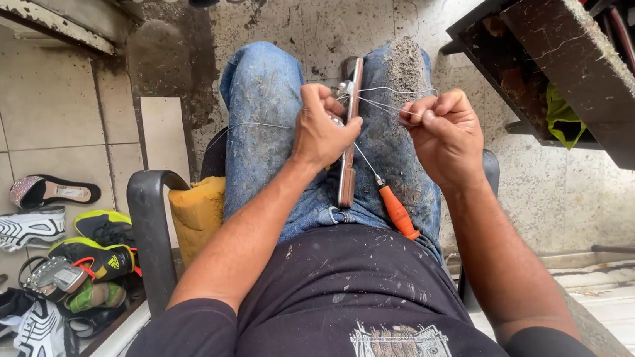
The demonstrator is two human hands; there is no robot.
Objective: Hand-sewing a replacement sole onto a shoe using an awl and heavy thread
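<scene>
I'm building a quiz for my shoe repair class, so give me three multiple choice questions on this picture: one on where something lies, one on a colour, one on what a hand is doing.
1. Where does the awl rest?
A. on the tiled floor
B. on the person's lap
C. on the dark shelf

2. What colour is the awl's handle?
A. orange
B. blue
C. white

3. What is the right hand doing?
A. lying flat and open
B. gripping the awl
C. pinching the thread in closed fingers

Answers:
1 B, it lies on the jeans beside the shoe sole that the left hand grips.
2 A, the handle shows orange against the blue denim.
3 C, the fist is closed with the thread running taut to the sole.
</scene>
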